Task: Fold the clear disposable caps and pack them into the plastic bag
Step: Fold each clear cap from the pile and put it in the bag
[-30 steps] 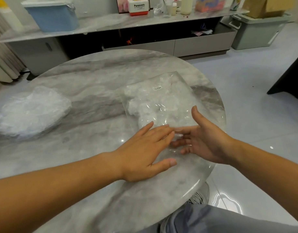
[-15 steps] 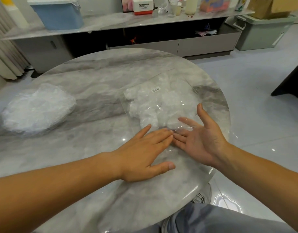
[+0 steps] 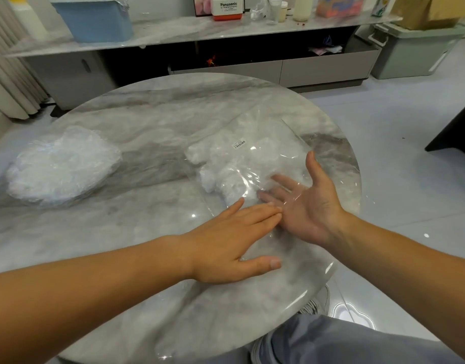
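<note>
My left hand point(image 3: 236, 240) lies flat, palm down, with the fingers straight and close together and the thumb spread toward me. It seems to press on the near end of the plastic bag point(image 3: 255, 161), though the clear film is hard to trace there. My right hand point(image 3: 305, 206) is just beside it, palm turned up, open wide with the thumb standing upright. Its fingers reach in under a glossy layer of the bag, and its fingertips almost touch those of the left hand. Neither hand grips anything. The bag lies flat on the right half of the round marble bench point(image 3: 147, 122), running away from me, with a small white label point(image 3: 239, 145) on its upper face. Folded caps point(image 3: 218, 177) show through it as a white crumpled mass just beyond my fingers. Well apart, on the left side of the bench, sits a loose pile of caps point(image 3: 60, 166). My grey trouser leg point(image 3: 331, 342) and a shoe point(image 3: 314, 303) show below the near edge. Behind the bench a long sideboard point(image 3: 226, 67) carries a blue bin point(image 3: 94, 19) and small items, with a green crate point(image 3: 410, 53) on the floor to its right.
</note>
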Tool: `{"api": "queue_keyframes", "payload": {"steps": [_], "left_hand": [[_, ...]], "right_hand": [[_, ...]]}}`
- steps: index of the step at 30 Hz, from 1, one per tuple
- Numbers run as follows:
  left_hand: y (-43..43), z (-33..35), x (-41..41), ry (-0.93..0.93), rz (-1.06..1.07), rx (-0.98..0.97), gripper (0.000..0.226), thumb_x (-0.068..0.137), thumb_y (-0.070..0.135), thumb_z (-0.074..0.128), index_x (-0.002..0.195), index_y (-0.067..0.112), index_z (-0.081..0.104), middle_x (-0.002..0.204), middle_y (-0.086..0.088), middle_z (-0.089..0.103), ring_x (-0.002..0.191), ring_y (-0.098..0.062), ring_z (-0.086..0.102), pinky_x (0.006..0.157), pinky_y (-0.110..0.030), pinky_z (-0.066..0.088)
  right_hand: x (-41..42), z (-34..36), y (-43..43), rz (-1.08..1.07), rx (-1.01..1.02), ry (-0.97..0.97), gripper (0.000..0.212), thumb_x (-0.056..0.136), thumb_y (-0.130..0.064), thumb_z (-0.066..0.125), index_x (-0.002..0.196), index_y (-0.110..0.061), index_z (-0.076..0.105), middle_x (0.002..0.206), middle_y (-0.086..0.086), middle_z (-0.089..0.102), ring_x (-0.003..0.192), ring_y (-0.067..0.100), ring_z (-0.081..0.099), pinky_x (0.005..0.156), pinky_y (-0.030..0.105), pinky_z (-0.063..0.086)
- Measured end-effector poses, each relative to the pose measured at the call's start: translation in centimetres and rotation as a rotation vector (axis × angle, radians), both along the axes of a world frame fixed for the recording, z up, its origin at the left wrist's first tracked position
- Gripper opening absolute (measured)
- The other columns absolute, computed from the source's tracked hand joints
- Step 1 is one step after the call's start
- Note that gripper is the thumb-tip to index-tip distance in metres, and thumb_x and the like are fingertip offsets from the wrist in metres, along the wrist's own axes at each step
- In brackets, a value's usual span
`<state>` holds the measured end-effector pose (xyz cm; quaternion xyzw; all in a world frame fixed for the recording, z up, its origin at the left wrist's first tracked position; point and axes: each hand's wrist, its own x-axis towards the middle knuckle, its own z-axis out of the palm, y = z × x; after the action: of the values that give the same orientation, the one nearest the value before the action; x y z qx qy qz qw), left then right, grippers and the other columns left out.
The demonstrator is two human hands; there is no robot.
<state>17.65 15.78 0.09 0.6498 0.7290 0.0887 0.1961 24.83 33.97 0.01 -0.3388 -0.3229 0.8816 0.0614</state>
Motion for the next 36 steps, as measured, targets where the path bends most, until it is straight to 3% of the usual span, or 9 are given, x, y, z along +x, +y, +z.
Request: {"api": "queue_keyframes", "payload": {"steps": [8, 15, 17, 20, 23, 26, 28, 33, 36], "left_hand": [[-0.6, -0.2, -1.4, 0.042, 0.027, 0.035, 0.083, 0.096, 0.071, 0.022, 0.162, 0.022, 0.012, 0.169, 0.01, 0.005, 0.152, 0.002, -0.008, 0.126, -0.04, -0.007], [-0.8, -0.6, -1.5, 0.104, -0.01, -0.001, 0.081, 0.095, 0.074, 0.018, 0.162, 0.028, 0.008, 0.169, 0.01, -0.004, 0.151, 0.0, -0.018, 0.125, -0.044, -0.008], [-0.9, -0.5, -1.4, 0.096, -0.009, 0.014, 0.076, 0.097, 0.072, 0.022, 0.161, 0.032, 0.013, 0.169, 0.01, -0.006, 0.151, 0.0, -0.019, 0.125, -0.044, -0.009], [-1.7, 0.2, -1.4, 0.059, 0.023, 0.059, 0.073, 0.097, 0.071, 0.022, 0.16, 0.034, 0.018, 0.169, 0.009, -0.005, 0.151, 0.001, -0.018, 0.126, -0.042, -0.009], [-3.5, 1.2, -2.2, -0.022, 0.197, 0.12, 0.074, 0.094, 0.073, 0.02, 0.158, 0.035, 0.023, 0.169, 0.011, 0.005, 0.152, 0.003, -0.01, 0.126, -0.034, -0.008], [-6.0, 2.2, -4.0, -0.032, 0.479, 0.154, 0.065, 0.1, 0.067, 0.027, 0.155, 0.033, 0.033, 0.167, 0.009, 0.017, 0.153, -0.005, 0.007, 0.125, -0.028, 0.002], [-8.6, 2.5, -6.0, 0.035, 0.674, 0.157, 0.057, 0.102, 0.057, 0.034, 0.152, 0.03, 0.039, 0.166, 0.003, 0.022, 0.152, -0.016, 0.017, 0.123, -0.032, 0.011], [-15.9, 1.0, -11.8, 0.276, 0.922, 0.008, 0.06, 0.103, 0.056, 0.027, 0.153, 0.025, 0.041, 0.17, -0.008, -0.002, 0.156, -0.02, -0.009, 0.125, -0.036, -0.008], [-19.0, 0.3, -13.9, 0.221, 0.974, -0.084, 0.063, 0.103, 0.059, 0.024, 0.154, 0.026, 0.039, 0.17, -0.005, -0.005, 0.155, -0.017, -0.012, 0.124, -0.036, -0.011]], "right_hand": [[1.2, 0.1, -0.6, -0.003, -0.018, 0.028, 0.077, 0.08, -0.065, 0.072, 0.135, -0.012, 0.06, 0.142, 0.027, 0.049, 0.112, 0.048, 0.066, 0.106, 0.054, 0.047], [5.2, 1.9, -0.5, 0.044, 0.233, -0.043, 0.067, 0.084, -0.059, 0.066, 0.134, -0.017, 0.052, 0.129, 0.027, 0.06, 0.103, 0.048, 0.07, 0.098, 0.055, 0.052], [5.9, 2.6, -0.4, 0.08, 0.39, -0.143, 0.061, 0.093, -0.06, 0.055, 0.127, -0.01, 0.05, 0.113, 0.026, 0.071, 0.094, 0.045, 0.073, 0.089, 0.054, 0.057], [5.9, 3.5, -1.0, 0.193, 0.575, -0.293, 0.062, 0.1, -0.064, 0.039, 0.1, -0.004, 0.055, 0.084, 0.025, 0.075, 0.075, 0.042, 0.075, 0.063, 0.042, 0.057], [4.6, 4.6, -2.7, 0.296, 0.646, -0.246, 0.065, 0.101, -0.064, 0.034, 0.089, -0.004, 0.058, 0.072, 0.026, 0.07, 0.063, 0.041, 0.071, 0.051, 0.034, 0.051], [2.4, 5.4, -4.9, 0.391, 0.676, -0.116, 0.06, 0.104, -0.054, 0.035, 0.097, -0.001, 0.061, 0.077, 0.027, 0.071, 0.072, 0.044, 0.072, 0.062, 0.043, 0.057], [0.3, 5.4, -6.6, 0.466, 0.719, -0.05, 0.054, 0.105, -0.049, 0.038, 0.1, -0.001, 0.062, 0.085, 0.026, 0.073, 0.082, 0.044, 0.073, 0.071, 0.048, 0.06], [-6.0, 4.1, -10.7, 0.647, 0.956, -0.025, 0.044, 0.102, -0.05, 0.045, 0.106, -0.015, 0.071, 0.107, 0.009, 0.074, 0.101, 0.025, 0.071, 0.091, 0.048, 0.059], [-9.3, 3.6, -13.3, 0.753, 1.044, -0.024, 0.043, 0.102, -0.054, 0.042, 0.114, -0.023, 0.068, 0.117, -0.004, 0.068, 0.112, 0.014, 0.063, 0.1, 0.043, 0.054]]}}
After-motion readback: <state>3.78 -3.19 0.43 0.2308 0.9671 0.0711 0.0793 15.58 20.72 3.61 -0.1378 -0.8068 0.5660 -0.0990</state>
